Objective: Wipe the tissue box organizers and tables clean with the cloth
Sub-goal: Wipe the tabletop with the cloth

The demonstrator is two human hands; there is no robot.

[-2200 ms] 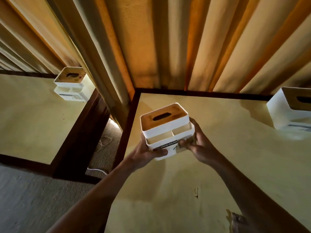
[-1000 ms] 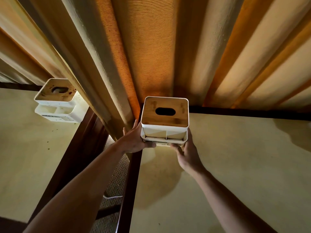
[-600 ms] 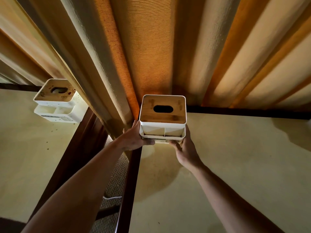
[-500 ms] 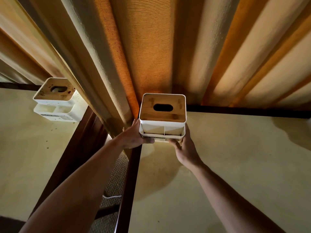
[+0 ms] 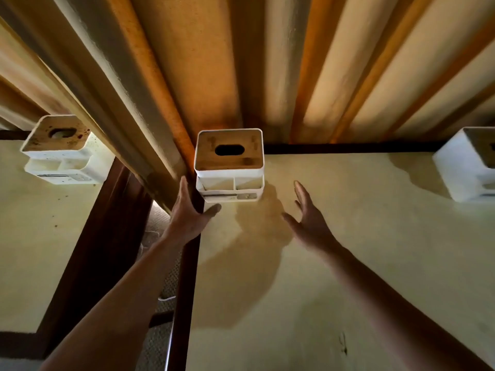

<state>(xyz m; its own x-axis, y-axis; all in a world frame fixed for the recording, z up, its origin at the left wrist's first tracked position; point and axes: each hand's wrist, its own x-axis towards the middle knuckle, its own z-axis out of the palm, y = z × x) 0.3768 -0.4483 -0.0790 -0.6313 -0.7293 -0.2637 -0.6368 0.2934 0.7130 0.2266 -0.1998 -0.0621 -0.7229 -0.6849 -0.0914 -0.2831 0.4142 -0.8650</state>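
A white tissue box organizer [image 5: 229, 167] with a wooden slotted lid stands in the far left corner of the yellow table [image 5: 334, 263]. My left hand [image 5: 188, 212] hovers just left of and below it, fingers straight, thumb near its front corner. My right hand [image 5: 308, 218] is spread open above the table to its right, apart from it. A second organizer [image 5: 60, 151] with a spotted lid stands on the left table [image 5: 32, 236]. A third organizer [image 5: 467, 164] sits at the right edge. No cloth is in view.
Heavy orange and cream curtains [image 5: 241, 62] hang right behind the tables. A dark wooden frame [image 5: 184, 290] edges each table, with a carpeted gap [image 5: 160, 263] and a white cable between them. A small dark mark [image 5: 342, 341] lies on the near tabletop.
Both hands carried the organizer to the far corner, set it down and let go. They now sit open, a little back from it.
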